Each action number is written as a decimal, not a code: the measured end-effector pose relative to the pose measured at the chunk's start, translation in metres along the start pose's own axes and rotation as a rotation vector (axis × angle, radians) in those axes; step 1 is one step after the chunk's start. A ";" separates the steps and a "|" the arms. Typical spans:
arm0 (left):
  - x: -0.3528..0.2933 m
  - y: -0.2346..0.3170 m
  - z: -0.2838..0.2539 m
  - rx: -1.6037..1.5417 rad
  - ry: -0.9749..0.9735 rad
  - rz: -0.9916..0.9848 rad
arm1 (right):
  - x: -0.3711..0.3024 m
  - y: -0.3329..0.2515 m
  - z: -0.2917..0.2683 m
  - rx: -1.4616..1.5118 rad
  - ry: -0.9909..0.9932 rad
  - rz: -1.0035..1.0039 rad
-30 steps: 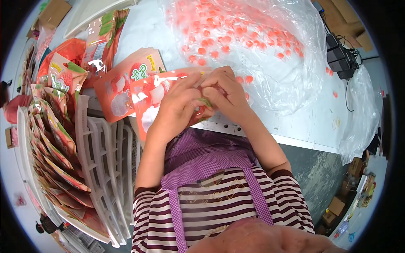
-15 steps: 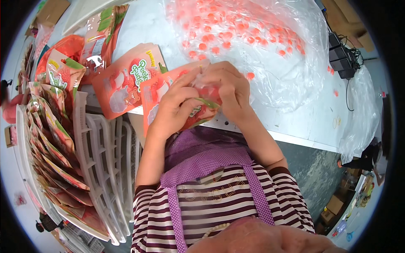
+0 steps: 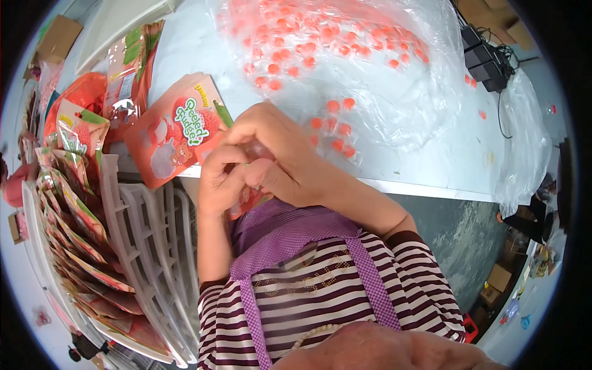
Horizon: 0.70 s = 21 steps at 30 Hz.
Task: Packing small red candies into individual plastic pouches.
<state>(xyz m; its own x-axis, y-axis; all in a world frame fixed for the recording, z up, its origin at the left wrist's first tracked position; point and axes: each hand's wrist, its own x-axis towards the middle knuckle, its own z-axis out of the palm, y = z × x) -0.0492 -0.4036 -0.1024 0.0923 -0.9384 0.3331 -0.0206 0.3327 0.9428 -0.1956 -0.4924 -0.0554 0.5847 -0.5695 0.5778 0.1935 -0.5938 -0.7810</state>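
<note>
Close in front of my apron, both hands are together over a red candy pouch [image 3: 248, 201], mostly hidden beneath them. My left hand [image 3: 219, 180] is closed on the pouch's left side. Across its top lies my right hand [image 3: 275, 151], fingers curled and thumb pressed down; something clear and reddish shows between the hands, too covered to make out. Left of them a flat red pouch [image 3: 161, 145] with a green corner lies on the table. Right of the hands, a small group of clear-wrapped red candies [image 3: 333, 126] rests on the table.
A large clear plastic bag [image 3: 394, 117] with many wrapped red candies [image 3: 290, 46] spreads over the far table. White plastic crates [image 3: 132, 246] at the left hold upright pouches [image 3: 80, 228]. More pouches [image 3: 132, 68] stand at the back left. Black boxes with cables [image 3: 484, 61] sit far right.
Both hands have drawn left and closer together, and my right hand now covers the pouch top. The clear-wrapped red candies between the hands are mostly hidden now. A candy group on the table has come into sight.
</note>
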 end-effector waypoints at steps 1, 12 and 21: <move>-0.003 -0.001 -0.001 -0.004 -0.009 -0.003 | 0.000 0.004 0.000 0.192 -0.024 -0.051; 0.003 0.009 -0.014 -0.028 0.225 0.143 | -0.075 0.038 -0.073 -0.926 -0.369 0.226; 0.015 0.000 -0.002 -0.132 0.029 0.198 | -0.097 0.052 -0.064 -0.975 -0.305 0.012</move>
<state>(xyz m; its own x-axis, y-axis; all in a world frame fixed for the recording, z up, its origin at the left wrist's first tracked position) -0.0457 -0.4176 -0.0979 0.1276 -0.8512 0.5092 0.0892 0.5211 0.8488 -0.2923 -0.5043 -0.1367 0.7841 -0.4908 0.3799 -0.4602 -0.8705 -0.1746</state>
